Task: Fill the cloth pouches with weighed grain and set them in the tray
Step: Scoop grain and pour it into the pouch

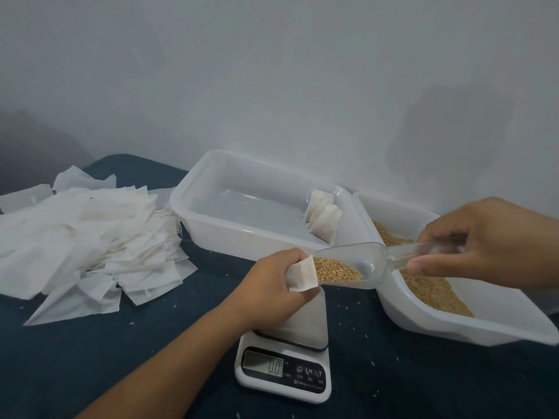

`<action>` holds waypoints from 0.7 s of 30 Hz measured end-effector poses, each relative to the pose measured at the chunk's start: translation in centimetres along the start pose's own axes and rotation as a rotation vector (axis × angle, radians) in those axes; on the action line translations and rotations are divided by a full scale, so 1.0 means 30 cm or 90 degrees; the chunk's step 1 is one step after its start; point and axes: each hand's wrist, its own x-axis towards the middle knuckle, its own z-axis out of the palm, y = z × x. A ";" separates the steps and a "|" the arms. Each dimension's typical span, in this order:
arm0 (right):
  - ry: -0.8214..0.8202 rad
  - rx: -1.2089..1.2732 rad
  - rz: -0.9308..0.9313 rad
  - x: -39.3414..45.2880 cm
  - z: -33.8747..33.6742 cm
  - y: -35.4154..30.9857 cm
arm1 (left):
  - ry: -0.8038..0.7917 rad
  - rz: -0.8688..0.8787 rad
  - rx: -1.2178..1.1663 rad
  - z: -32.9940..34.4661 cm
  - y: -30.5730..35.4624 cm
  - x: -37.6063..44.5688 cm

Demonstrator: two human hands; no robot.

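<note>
The left hand (273,282) holds a small cloth pouch (302,273), its fingers (295,257) curled round the pouch and pinching its mouth open toward the right. The right hand (481,240) grips the handle of a clear plastic scoop (363,264), thumb under and fingers (438,234) curled over it. The scoop carries grain (335,270) and its lip sits at or just inside the pouch mouth; which of the two cannot be told.

Directly below the left fingers stands a white digital scale (284,367), its platform partly hidden by that hand. Beyond the left fingers, toward the wall, lies the white tray (193,195), with filled pouches (322,219) leaning in its right end and the rest of its floor bare. Under the right fingers sits a second white bin (453,325) holding loose grain, its near rim touching or just beside the tray's right edge. Well to the left of the left fingers spreads a heap of flat empty pouches (90,237). All rests on a dark blue worktop (90,358), with open cloth between the heap and the scale, speckled with stray grains.
</note>
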 end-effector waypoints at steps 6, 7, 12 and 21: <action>0.013 0.012 0.007 -0.006 0.012 0.031 | 0.002 -0.006 -0.021 -0.001 -0.001 0.003; 0.017 0.016 0.010 -0.009 0.015 0.038 | 0.005 -0.005 -0.027 -0.002 -0.001 0.004; 0.042 0.050 0.030 -0.027 0.042 0.081 | 0.028 -0.015 -0.058 -0.006 -0.004 0.009; 0.026 0.080 0.050 -0.041 0.076 0.108 | 0.028 -0.018 -0.087 -0.005 -0.009 0.011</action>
